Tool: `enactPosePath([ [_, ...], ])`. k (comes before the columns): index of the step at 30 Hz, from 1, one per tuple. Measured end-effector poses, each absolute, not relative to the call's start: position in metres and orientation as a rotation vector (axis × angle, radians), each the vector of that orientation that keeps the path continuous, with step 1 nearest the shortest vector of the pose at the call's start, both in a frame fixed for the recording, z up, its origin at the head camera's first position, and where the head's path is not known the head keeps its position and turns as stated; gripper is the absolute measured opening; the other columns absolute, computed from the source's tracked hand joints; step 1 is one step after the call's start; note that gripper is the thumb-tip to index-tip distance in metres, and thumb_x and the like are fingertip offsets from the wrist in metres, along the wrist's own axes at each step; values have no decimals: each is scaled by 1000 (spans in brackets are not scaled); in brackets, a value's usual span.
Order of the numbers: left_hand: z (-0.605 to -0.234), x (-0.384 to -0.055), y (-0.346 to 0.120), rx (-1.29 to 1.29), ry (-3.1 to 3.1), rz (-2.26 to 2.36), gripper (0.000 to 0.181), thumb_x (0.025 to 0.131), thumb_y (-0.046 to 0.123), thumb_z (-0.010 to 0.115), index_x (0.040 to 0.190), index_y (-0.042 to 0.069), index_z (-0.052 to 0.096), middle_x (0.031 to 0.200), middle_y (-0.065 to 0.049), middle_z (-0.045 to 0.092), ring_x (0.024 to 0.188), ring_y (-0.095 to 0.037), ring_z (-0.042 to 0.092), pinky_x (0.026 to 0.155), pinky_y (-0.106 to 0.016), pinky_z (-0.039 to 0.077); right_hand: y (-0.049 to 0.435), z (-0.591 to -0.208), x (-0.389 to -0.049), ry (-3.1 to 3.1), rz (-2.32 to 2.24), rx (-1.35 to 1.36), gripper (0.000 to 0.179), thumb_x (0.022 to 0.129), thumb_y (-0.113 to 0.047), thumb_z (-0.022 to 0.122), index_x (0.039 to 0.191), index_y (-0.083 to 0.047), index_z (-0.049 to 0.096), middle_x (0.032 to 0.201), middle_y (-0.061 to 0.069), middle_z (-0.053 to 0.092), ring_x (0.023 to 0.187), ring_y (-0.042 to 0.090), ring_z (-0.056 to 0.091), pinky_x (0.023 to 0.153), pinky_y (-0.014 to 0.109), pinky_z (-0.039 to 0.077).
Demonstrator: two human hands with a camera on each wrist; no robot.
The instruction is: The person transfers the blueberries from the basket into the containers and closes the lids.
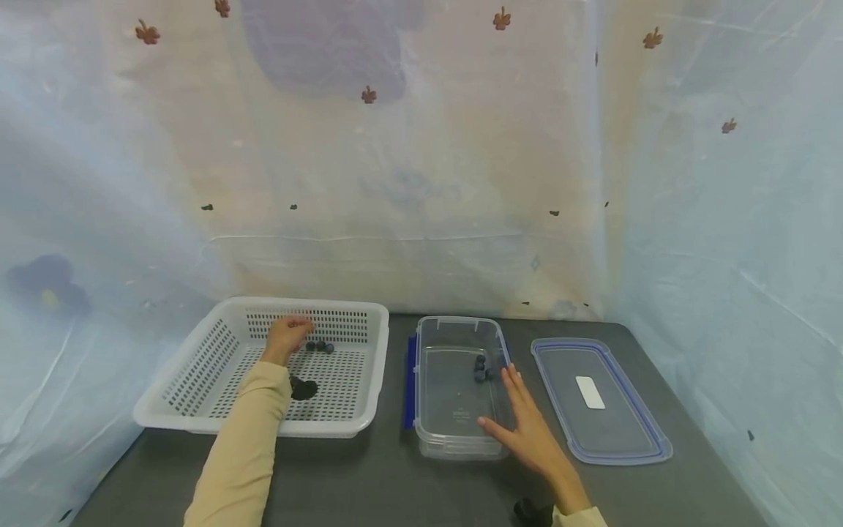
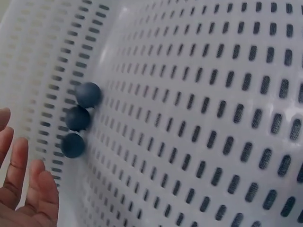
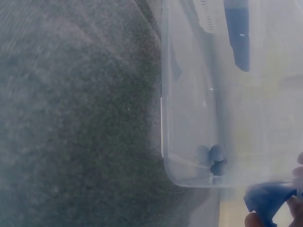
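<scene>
In the head view my left hand [image 1: 287, 338] hovers inside the white basket [image 1: 378, 359], near its far wall. Three blueberries [image 1: 320, 346] sit in a row to the right of that hand; the left wrist view shows the blueberries [image 2: 77, 118] against the slotted wall. The fingers [image 2: 18, 165] are loosely bent, with nothing visible in them. My right hand [image 1: 530, 435] lies at the right side of a clear plastic box [image 1: 448, 432], fingers spread. Several blueberries [image 1: 480, 368] rest inside the box; its walls blur them in the right wrist view.
A clear lid [image 1: 573, 417] with a blue seal and a white label lies to the right of the box. Blue latches [image 1: 410, 380] hang along the box's left side. A printed plastic sheet [image 1: 421, 183] encloses the dark table [image 1: 342, 483] at back and sides.
</scene>
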State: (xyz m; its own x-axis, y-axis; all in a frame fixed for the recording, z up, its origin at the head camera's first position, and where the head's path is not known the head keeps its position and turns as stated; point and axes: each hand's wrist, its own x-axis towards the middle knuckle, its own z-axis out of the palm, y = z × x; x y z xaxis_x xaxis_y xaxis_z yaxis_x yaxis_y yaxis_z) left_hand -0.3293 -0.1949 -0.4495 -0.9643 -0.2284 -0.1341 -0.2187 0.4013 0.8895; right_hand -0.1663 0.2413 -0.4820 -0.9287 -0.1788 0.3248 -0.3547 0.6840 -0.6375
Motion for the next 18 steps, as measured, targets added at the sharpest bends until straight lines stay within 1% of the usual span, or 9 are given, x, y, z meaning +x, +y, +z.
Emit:
enactPosePath([
  [2,-453,-329,-197,464,-2632,-1633,38,96,16,59,126,-6,55,128,-27,53,102,-33,54,75,-38,48,241,-483,-167,-2654,1086,429,94,84,-39,73,153,-1,22,158,19,15,142,42,12,106,65,19],
  [4,-458,-331,-199,487,-2635,-1620,36,94,14,60,123,-7,58,124,-26,56,84,-26,57,64,-34,47,241,-483,-167,-2649,1088,432,94,84,-39,73,152,0,22,158,19,15,142,43,12,106,65,19],
  [5,-461,-332,-200,500,-2634,-1621,35,93,13,61,122,-6,59,122,-26,57,76,-23,56,60,-32,46,241,-483,-167,-2647,1092,432,94,84,-39,73,152,1,23,158,19,15,142,43,12,106,65,19],
  [7,-466,-334,-202,537,-2627,-1626,33,91,12,63,120,-6,61,119,-25,59,67,-19,51,55,-30,43,241,-483,-167,-2643,1096,432,93,84,-38,73,152,2,23,158,20,15,142,43,12,106,65,18],
  [9,-471,-335,-202,558,-2624,-1631,33,89,9,66,117,-6,62,117,-24,59,64,-17,48,54,-29,41,241,-484,-167,-2639,1099,434,93,84,-38,73,151,3,23,158,20,16,142,42,12,106,65,18],
  [12,-475,-334,-200,581,-2629,-1617,32,85,5,67,115,-7,62,119,-25,57,74,-21,49,57,-29,41,241,-484,-167,-2635,1102,434,92,85,-37,73,151,3,24,158,20,15,142,42,11,105,66,19],
  [15,-476,-333,-196,578,-2643,-1585,31,82,1,68,110,-9,62,116,-26,58,70,-20,49,54,-28,41,241,-484,-167,-2632,1108,435,91,85,-37,73,150,4,25,158,20,15,142,43,11,105,66,19],
  [18,-474,-332,-193,576,-2668,-1547,31,82,1,68,110,-10,62,114,-27,58,65,-20,49,51,-27,42,240,-485,-167,-2625,1108,437,89,85,-36,74,149,5,27,158,21,16,142,44,12,104,66,20],
])
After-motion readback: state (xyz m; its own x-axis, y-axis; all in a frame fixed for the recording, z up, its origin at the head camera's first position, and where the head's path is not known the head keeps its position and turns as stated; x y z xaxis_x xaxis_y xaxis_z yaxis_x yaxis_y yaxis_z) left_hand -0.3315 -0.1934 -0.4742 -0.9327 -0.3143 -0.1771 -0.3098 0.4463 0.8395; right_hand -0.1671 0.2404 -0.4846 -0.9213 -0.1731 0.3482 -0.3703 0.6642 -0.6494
